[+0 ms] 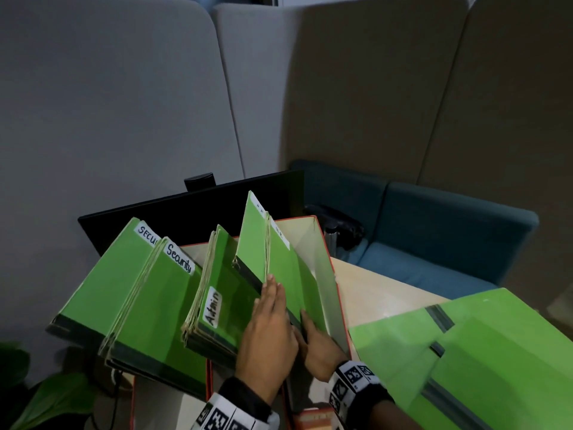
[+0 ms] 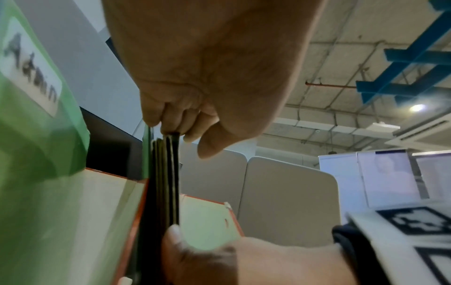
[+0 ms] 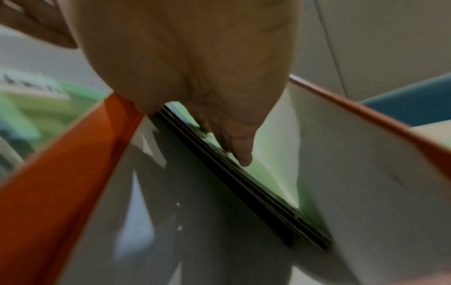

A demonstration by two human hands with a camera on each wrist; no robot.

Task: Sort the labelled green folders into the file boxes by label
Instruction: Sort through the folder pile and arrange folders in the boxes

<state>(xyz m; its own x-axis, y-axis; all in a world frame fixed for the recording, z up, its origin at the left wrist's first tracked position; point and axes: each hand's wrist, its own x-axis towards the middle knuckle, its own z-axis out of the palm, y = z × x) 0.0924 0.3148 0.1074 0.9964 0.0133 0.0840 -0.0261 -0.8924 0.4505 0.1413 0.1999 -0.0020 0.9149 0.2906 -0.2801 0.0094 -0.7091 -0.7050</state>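
Note:
Green folders stand in three groups in the head view: two labelled Security [image 1: 145, 302] on the left, an Admin stack [image 1: 217, 308] in the middle, and a bundle [image 1: 263, 252] in the red file box [image 1: 328, 274] whose white labels I cannot read. My left hand [image 1: 269, 305] lies with straight fingers along that bundle's dark spine edge. In the left wrist view its fingertips [image 2: 171, 125] touch the spines and the thumb stays off. My right hand [image 1: 313, 333] is inside the box and grips the bundle, fingers [image 3: 241, 152] on its green face and thumb [image 2: 173, 231] at the spines.
Several loose green folders [image 1: 465, 352] lie on the light table [image 1: 372, 293] at the right. A black monitor [image 1: 186, 209] stands behind the boxes. A blue sofa [image 1: 434, 237] is beyond the table. Plant leaves [image 1: 46, 395] show at lower left.

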